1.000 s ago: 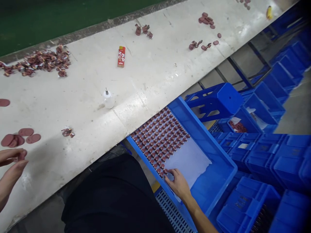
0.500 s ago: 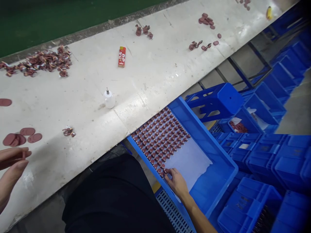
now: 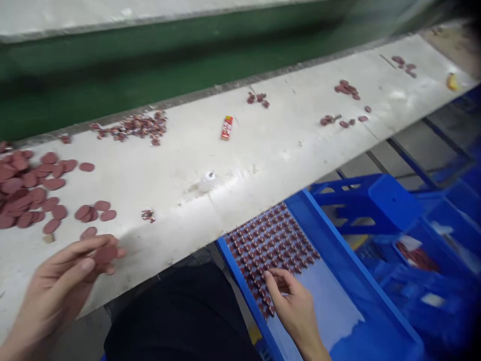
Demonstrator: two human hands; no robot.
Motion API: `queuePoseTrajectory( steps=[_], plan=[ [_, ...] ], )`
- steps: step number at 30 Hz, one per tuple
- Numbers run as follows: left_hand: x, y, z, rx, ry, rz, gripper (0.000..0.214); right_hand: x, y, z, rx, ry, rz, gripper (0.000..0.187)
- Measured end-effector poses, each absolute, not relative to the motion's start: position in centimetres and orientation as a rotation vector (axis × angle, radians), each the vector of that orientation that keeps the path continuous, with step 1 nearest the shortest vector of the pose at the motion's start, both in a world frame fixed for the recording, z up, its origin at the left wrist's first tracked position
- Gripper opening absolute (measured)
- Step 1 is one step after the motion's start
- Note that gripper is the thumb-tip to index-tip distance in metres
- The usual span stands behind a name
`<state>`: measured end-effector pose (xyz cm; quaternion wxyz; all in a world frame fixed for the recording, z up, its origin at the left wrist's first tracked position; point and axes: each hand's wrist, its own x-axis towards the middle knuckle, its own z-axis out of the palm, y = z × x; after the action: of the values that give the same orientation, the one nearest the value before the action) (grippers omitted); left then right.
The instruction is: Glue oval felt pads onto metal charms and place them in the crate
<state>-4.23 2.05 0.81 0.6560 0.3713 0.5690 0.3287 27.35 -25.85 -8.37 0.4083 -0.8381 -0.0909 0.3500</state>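
Pale glare spots the bench, a soft shadow lies beside the left hand, blur smears the discs and bins, and the upper right corner is dark.

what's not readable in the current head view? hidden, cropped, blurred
All head view:
Right hand: some fingertips curl out of sight; can't tell if they hold a piece.
Reddish-brown disc: partly covered by the left hand.
Blue tray: far end hidden by the white table, near end cut off by the bottom edge.
Disc pile: cut off by the left edge.
Small red item: print blurred.
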Motion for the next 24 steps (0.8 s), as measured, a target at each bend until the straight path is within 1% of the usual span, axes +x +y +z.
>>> queuePoseTrajectory(
  steps=[1, 2, 4, 6, 9, 12, 13, 14, 15, 16, 18, 19, 21, 24],
  plan=[
    [-3.4, 1.5, 1.0, 0.768, 1.234, 0.761, 0.015, 27.2, -23.1, -7.1, -1.969, -0.197, 0.913, 0.036],
    [-2.6, 1.0, 1.1, 0.703, 1.178, 0.772, 0.016, 26.9, -20.3, -6.0, -1.816, -0.165, 0.974, 0.038],
    [-1.5, 0.4, 1.2, 0.568, 1.072, 0.785, 0.021, 26.2, -14.9, -3.9, -1.493, -0.104, 1.166, 0.045],
    [-0.8, -0.1, 1.3, 0.441, 0.956, 0.801, 0.021, 25.5, -10.2, -2.6, -1.191, -0.04, 1.391, 0.052],
    [0.1, -0.6, 1.2, 0.296, 0.746, 0.835, 0.02, 24.7, -4.8, -2.4, -0.825, 0.072, 1.649, 0.058],
    [0.5, -0.9, 1.1, 0.23, 0.598, 0.851, 0.019, 24.5, -1.0, -3.6, -0.566, 0.17, 1.768, 0.073],
    [0.6, -0.9, 1.0, 0.223, 0.573, 0.86, 0.019, 24.5, -0.1, -4.1, -0.506, 0.191, 1.783, 0.074],
    [0.6, -1.0, 0.9, 0.22, 0.56, 0.871, 0.019, 24.6, 0.7, -4.5, -0.463, 0.203, 1.79, 0.071],
    [0.6, -1.0, 0.9, 0.22, 0.551, 0.881, 0.018, 24.8, 1.3, -4.8, -0.439, 0.206, 1.788, 0.064],
    [0.6, -1.0, 0.8, 0.219, 0.547, 0.89, 0.019, 24.9, 1.8, -5.0, -0.435, 0.199, 1.781, 0.052],
    [0.6, -1.0, 0.5, 0.215, 0.543, 0.902, 0.02, 24.9, 2.4, -4.8, -0.487, 0.158, 1.756, 0.02],
    [0.6, -1.0, 0.3, 0.213, 0.542, 0.907, 0.02, 24.7, 2.5, -4.5, -0.54, 0.124, 1.736, 0.011],
    [0.6, -1.0, 0.0, 0.211, 0.55, 0.914, 0.021, 24.2, 2.4, -3.8, -0.693, 0.025, 1.682, 0.018],
    [0.5, -1.0, -0.3, 0.204, 0.592, 0.918, 0.02, 23.0, 1.8, -2.6, -1.023, -0.194, 1.544, 0.017]
  ],
)
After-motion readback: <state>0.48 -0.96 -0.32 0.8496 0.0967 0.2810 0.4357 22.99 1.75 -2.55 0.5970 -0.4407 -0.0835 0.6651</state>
